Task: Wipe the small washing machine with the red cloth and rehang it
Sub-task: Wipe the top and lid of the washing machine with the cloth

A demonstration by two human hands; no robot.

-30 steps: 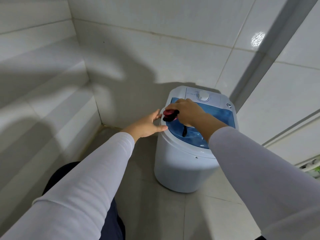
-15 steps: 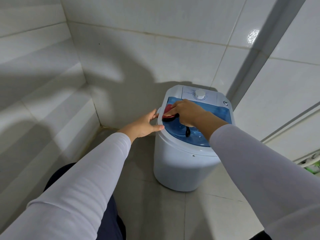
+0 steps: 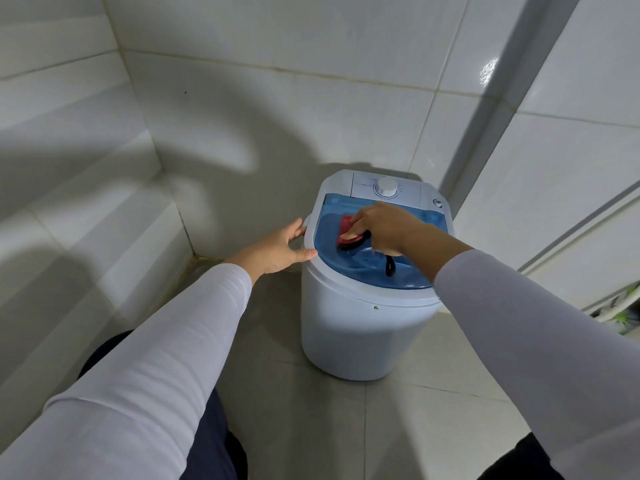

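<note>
The red cloth [image 3: 347, 231] has slid rightward under the right hand [image 3: 382, 227], left hand [image 3: 277, 249] bracing.

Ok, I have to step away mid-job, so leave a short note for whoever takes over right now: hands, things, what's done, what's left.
Right hand: pressing the red cloth flat on the blue translucent lid of the small washing machine; a black loop of the cloth trails toward the lid's near edge.
Left hand: open, bracing the machine's left rim, holding nothing.
Done: lid wiping is under way.
Left: how much of the lid is done cannot be told; the white control panel with its dial and the body may need wiping; then rehang the cloth. No hook is in view.
</note>
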